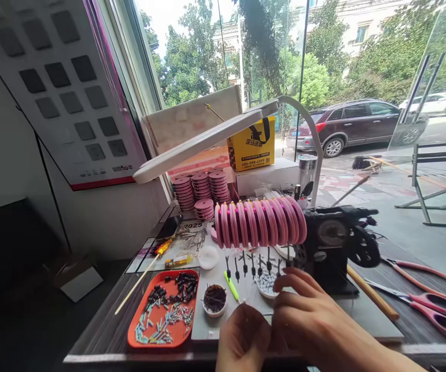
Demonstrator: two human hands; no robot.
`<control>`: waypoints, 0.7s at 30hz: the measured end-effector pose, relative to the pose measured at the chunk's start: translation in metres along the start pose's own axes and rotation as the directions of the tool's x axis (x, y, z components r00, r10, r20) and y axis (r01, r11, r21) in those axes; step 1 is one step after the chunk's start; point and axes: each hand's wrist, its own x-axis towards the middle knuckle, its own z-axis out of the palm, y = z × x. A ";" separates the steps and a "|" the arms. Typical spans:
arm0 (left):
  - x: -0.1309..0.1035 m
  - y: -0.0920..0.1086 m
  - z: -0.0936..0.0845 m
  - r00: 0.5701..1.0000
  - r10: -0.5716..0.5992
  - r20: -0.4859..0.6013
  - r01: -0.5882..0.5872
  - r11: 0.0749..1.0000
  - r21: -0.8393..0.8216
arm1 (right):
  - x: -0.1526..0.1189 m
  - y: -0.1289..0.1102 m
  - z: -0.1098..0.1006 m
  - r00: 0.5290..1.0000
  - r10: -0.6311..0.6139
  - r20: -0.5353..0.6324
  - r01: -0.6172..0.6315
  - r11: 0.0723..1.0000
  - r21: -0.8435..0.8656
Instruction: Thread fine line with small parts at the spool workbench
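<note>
A: Hands?

B: Both low, bottom centre. Left hand (pixel 245 336) curled, thumb and forefinger drawn together by the tip of a lime-green tool (pixel 231 287); can't tell what sits in the pinch. Right hand (pixel 306 312) half open, bent fingers raised beside the right end of the hanging black stoppers (pixel 245 269); contact or grip unclear.

A: And the work?

B: Pink line spools (pixel 261 223), in a row mid-frame, left of a black winding machine (pixel 329 235). Stoppers dangle below. White dish (pixel 266 296) of pale beads (pixel 265 281) just beside the right hand; orange tray (pixel 133 333) of small fittings (pixel 184 284) lower left.

A: Step, at a guess?

B: Fitting small parts for the spools, I judge.

A: Next move calls for?

B: Fine fingertip control, probably, with neighbouring stoppers left untangled.
</note>
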 end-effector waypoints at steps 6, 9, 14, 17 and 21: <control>0.002 -0.003 0.003 1.000 0.003 0.002 -0.003 1.000 0.023 | 0.001 0.000 0.000 0.999 0.030 -0.034 -0.030 0.999 -0.022; 0.002 -0.005 0.005 1.000 0.009 -0.015 -0.009 1.000 0.006 | 0.000 -0.001 -0.001 0.998 0.053 -0.033 -0.054 0.998 -0.027; 0.002 -0.008 0.005 0.997 -0.010 -0.075 0.009 1.000 -0.016 | -0.002 -0.003 -0.001 0.997 0.072 -0.033 -0.073 0.996 -0.046; 0.003 -0.012 0.005 0.998 0.022 -0.060 -0.024 0.999 -0.035 | -0.001 -0.005 0.001 0.996 0.084 -0.004 -0.084 0.993 -0.081; 0.004 -0.014 0.004 0.994 0.104 -0.015 -0.104 0.995 -0.008 | -0.002 -0.004 0.005 0.997 0.079 -0.010 -0.079 0.994 -0.073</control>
